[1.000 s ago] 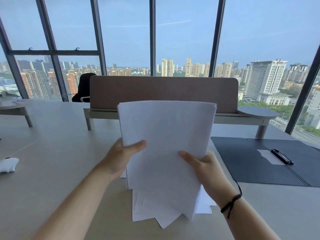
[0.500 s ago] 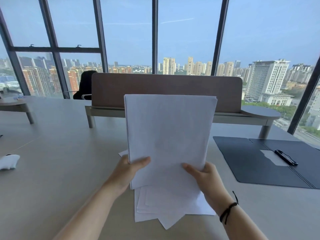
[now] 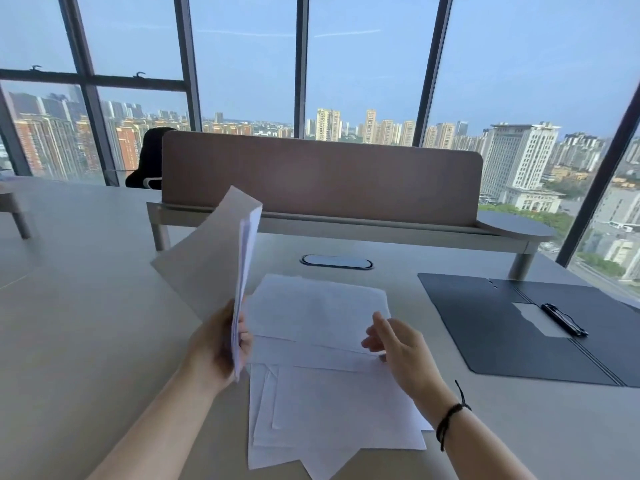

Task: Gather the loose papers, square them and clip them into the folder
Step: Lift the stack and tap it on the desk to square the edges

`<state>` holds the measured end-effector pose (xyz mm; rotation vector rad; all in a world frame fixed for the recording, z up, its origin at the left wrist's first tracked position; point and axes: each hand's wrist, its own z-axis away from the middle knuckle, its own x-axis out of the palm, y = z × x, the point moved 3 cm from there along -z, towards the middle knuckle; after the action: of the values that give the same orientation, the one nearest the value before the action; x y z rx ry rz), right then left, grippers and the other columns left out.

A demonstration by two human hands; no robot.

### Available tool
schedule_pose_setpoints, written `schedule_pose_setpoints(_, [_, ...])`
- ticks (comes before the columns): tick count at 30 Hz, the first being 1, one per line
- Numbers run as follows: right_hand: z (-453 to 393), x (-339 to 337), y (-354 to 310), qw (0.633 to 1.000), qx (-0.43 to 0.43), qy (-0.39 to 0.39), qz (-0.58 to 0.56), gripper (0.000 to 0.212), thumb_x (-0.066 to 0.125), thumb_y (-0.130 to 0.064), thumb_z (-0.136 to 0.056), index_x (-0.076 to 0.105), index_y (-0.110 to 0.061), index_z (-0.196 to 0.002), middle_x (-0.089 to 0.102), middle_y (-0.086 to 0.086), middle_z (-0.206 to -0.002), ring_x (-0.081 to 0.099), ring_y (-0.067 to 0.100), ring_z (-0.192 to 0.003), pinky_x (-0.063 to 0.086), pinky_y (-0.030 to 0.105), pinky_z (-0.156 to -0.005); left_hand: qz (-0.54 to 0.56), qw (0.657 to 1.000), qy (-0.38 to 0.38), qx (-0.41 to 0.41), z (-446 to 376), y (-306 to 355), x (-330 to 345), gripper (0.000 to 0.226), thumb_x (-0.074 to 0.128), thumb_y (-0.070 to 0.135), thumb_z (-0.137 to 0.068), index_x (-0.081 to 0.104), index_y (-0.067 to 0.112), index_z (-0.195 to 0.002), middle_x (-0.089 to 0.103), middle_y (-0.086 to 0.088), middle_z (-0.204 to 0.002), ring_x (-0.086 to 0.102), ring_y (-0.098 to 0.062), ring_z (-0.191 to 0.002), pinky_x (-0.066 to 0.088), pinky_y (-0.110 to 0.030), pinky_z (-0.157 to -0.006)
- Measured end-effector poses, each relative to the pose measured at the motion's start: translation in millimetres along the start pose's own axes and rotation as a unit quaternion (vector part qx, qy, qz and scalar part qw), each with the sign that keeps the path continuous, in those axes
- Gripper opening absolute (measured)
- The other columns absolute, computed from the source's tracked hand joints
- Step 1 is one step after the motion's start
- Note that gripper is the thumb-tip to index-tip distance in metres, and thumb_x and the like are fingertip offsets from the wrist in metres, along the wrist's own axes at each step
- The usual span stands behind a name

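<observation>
My left hand (image 3: pixel 216 344) grips a stack of white papers (image 3: pixel 214 258) by its lower edge, held upright and turned edge-on, tilted to the left above the table. More loose white sheets (image 3: pixel 322 386) lie fanned and askew on the table in front of me. My right hand (image 3: pixel 398 348) hovers just above those sheets with its fingers apart and nothing in it. A dark folder (image 3: pixel 485 323) lies open flat at the right, with a black clip (image 3: pixel 564 319) along its spine.
The pale grey table (image 3: pixel 86 341) stretches left and forward. A brown desk divider (image 3: pixel 322 174) on a raised shelf stands across the back. An oval cable port (image 3: pixel 336 262) sits in the table ahead of the sheets. Tall windows lie behind.
My right hand has let go of the stack and dropped over the loose sheets. My left hand has swung the stack left and turned it edge-on, uncovering the sheets beneath.
</observation>
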<state>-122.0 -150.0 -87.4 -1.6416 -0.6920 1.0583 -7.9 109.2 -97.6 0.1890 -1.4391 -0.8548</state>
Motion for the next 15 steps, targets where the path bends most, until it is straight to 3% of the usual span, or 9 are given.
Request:
schedule_pose_setpoints(1, [-6.8,1.3,0.3,0.997,-0.019,-0.003,0.080,0.038,0.058,-0.050,-0.095,0.069,-0.015,-0.088,0.076,-0.001,-0.086,0.069,0.017,-0.082,0.052,0.032,-0.072,0.034,0.999,-0.012,-0.004,-4.9,0.5,-3.6,0.074,0.101,0.012,-0.033,0.067,0.013,-0.099,0.060,0.004,-0.054,0.055,-0.007,-0.036,0.047,-0.015,-0.039])
schedule_pose_setpoints(2, [-14.7,3.1,-0.2,0.986,-0.037,-0.008,0.162,0.034,0.063,-0.051,-0.092,0.069,-0.018,-0.090,0.074,-0.007,-0.090,0.068,0.015,-0.086,0.051,0.028,-0.072,0.039,0.999,-0.025,-0.010,-6.1,0.7,-2.5,0.072,0.100,0.010,-0.031,0.067,0.013,-0.094,0.057,0.005,-0.052,0.053,-0.007,-0.035,0.046,-0.015,-0.039])
schedule_pose_setpoints(4, [-36.2,8.5,-3.7,0.958,-0.062,-0.024,0.278,0.036,0.066,-0.056,-0.086,0.069,-0.024,-0.103,0.070,-0.011,-0.104,0.065,0.012,-0.099,0.051,0.027,-0.079,0.041,0.999,0.005,-0.016,-8.0,-3.8,-2.4,0.016,0.083,0.013,-0.068,0.069,0.012,-0.076,0.057,0.003,-0.048,0.051,-0.007,-0.033,0.045,-0.015,-0.037])
schedule_pose_setpoints(5, [-49.3,12.1,-6.3,0.945,-0.065,-0.038,0.317,0.045,0.066,-0.061,-0.085,0.067,-0.025,-0.112,0.068,-0.010,-0.112,0.064,0.012,-0.106,0.051,0.029,-0.084,0.039,0.999,0.015,-0.017,-8.7,-7.7,-1.0,0.017,0.071,0.016,-0.082,0.070,0.012,-0.066,0.058,0.003,-0.047,0.051,-0.008,-0.032,0.045,-0.015,-0.037])
schedule_pose_setpoints(7, [-81.1,21.5,-11.4,0.918,-0.058,-0.072,0.386,0.063,0.063,-0.069,-0.081,0.062,-0.024,-0.125,0.064,-0.004,-0.125,0.059,0.017,-0.119,0.050,0.035,-0.092,0.038,0.999,0.007,-0.027,-13.9,-13.3,-1.6,0.018,0.082,0.017,-0.071,0.070,0.012,-0.059,0.058,0.002,-0.047,0.052,-0.009,-0.034,0.046,-0.017,-0.037])
schedule_pose_setpoints(9, [-113.8,32.5,-14.6,0.894,-0.028,-0.106,0.435,0.081,0.061,-0.078,-0.076,0.055,-0.024,-0.136,0.059,0.000,-0.136,0.052,0.023,-0.130,0.046,0.039,-0.101,0.043,0.999,-0.014,-0.021,-10.6,-13.7,2.5,0.021,0.091,0.013,-0.055,0.071,0.012,-0.061,0.059,0.002,-0.048,0.054,-0.010,-0.035,0.046,-0.019,-0.038])
schedule_pose_setpoints(12, [-156.0,50.6,-15.4,0.884,0.007,-0.134,0.447,0.102,0.059,-0.086,-0.068,0.044,-0.022,-0.146,0.050,0.004,-0.148,0.047,0.027,-0.137,0.041,0.044,-0.109,0.046,0.998,-0.020,-0.029,-7.9,-11.8,5.7,0.011,0.078,0.010,-0.069,0.074,0.011,-0.059,0.062,0.002,-0.052,0.056,-0.010,-0.038,0.048,-0.019,-0.040])
schedule_pose_setpoints(15, [-181.7,63.5,-11.4,0.885,0.032,-0.166,0.433,0.127,0.062,-0.092,-0.050,0.031,-0.026,-0.154,0.037,0.002,-0.158,0.039,0.026,-0.145,0.036,0.044,-0.116,0.065,0.997,-0.023,-0.020,-10.7,-11.8,5.4,0.031,0.061,0.016,-0.085,0.076,0.011,-0.058,0.062,0.002,-0.052,0.055,-0.010,-0.039,0.048,-0.019,-0.042])
